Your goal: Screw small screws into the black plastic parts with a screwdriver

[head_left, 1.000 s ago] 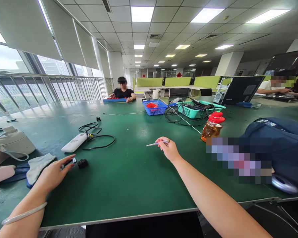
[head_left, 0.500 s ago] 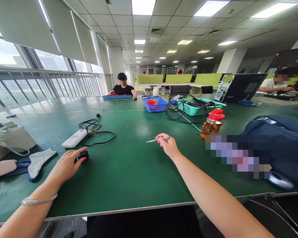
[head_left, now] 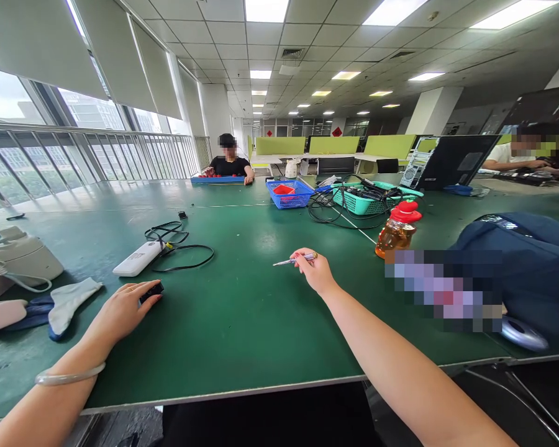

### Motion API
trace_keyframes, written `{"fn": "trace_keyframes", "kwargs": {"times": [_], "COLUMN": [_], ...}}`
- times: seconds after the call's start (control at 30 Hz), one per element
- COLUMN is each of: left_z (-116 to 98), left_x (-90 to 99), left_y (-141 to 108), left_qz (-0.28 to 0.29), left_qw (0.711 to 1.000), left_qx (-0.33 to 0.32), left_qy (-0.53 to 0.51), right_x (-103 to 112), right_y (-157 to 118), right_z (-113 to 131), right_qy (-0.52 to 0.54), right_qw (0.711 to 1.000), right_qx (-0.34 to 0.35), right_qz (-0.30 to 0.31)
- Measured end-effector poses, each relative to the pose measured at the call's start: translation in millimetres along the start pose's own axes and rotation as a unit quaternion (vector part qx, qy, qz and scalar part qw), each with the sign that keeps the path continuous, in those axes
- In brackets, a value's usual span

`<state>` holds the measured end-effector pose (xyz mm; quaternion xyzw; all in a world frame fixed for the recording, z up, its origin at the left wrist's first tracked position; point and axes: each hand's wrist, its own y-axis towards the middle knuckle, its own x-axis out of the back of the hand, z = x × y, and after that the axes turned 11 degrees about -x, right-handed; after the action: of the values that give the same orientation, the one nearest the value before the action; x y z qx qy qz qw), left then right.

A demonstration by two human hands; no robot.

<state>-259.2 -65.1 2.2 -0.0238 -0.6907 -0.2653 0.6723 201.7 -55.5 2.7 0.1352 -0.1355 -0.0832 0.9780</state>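
Note:
On the left of the green table [head_left: 242, 335], my left hand [head_left: 125, 307] has its thumb and fingers round a small black block-like object [head_left: 151, 292], partly hidden by the fingers. What kind of thing it is I cannot make out. My right hand [head_left: 314, 271] is closed on a slim screwdriver [head_left: 286, 262] with a see-through handle. Its metal shaft points left, above the middle of the table. Beyond my left hand lies a white power strip [head_left: 138, 259] with a black cord [head_left: 190, 249] loosely coiled beside it.
At the left are a cream-coloured device [head_left: 23, 254] and a blue-and-white cloth [head_left: 72, 304]. An amber bottle [head_left: 394, 239] with a red cap and a dark blue bag [head_left: 531, 273] stand right. A blue basket [head_left: 289, 200] and a green basket [head_left: 361, 205] holding cables lie farther back. A person [head_left: 228, 164] sits opposite.
The fingers of my left hand have closed in round the small black object, which shows less now. My right hand holds the screwdriver in nearly the same place. The view has shifted slightly.

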Motion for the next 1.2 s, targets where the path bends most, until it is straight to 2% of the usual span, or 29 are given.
{"fn": "trace_keyframes", "kwargs": {"times": [0.53,0.77,0.97,1.1,1.2], "left_z": [-3.3,-1.1,-3.4,-14.6,-40.2], "left_x": [-0.7,-2.5,4.7,16.3,29.0], "left_y": [2.9,2.2,-1.5,-0.8,9.0], "left_qz": [-0.025,0.026,-0.004,-0.026,-0.039], "left_qw": [1.0,0.999,0.998,0.997,0.996], "left_qx": [0.004,0.01,0.043,0.046,0.003], "left_qy": [-0.018,-0.033,-0.047,-0.057,-0.077], "right_x": [-0.6,-0.9,0.2,1.1,0.5], "right_y": [0.1,-0.1,-0.2,0.0,-0.3], "right_z": [0.2,0.5,1.2,1.8,2.2], "right_qy": [0.005,0.006,0.007,-0.003,-0.01], "right_qw": [1.0,1.0,1.0,1.0,1.0], "right_qx": [0.001,0.008,0.004,0.009,0.011], "right_qz": [0.005,0.008,0.005,0.006,0.005]}}
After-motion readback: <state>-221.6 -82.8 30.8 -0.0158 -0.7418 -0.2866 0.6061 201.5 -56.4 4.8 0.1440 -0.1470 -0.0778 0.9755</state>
